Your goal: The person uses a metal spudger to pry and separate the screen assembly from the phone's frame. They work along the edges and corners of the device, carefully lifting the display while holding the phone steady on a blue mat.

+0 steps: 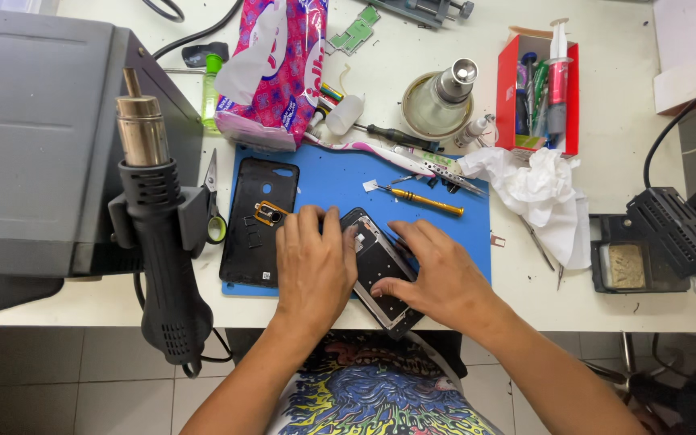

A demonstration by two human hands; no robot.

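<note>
Opened black slab-shaped phone body (380, 274): light, stiff, fragile. Left hand (312, 266) presses flat, fingers spread; right hand (437, 278) pinches its edge. Grip by side rails.

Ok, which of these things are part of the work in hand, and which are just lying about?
In hand: left hand, right hand, opened phone, blue mat.
Lying about: black back cover, yellow screwdriver, hot-air gun, tissue pack, crumpled tissue, red box.
</note>
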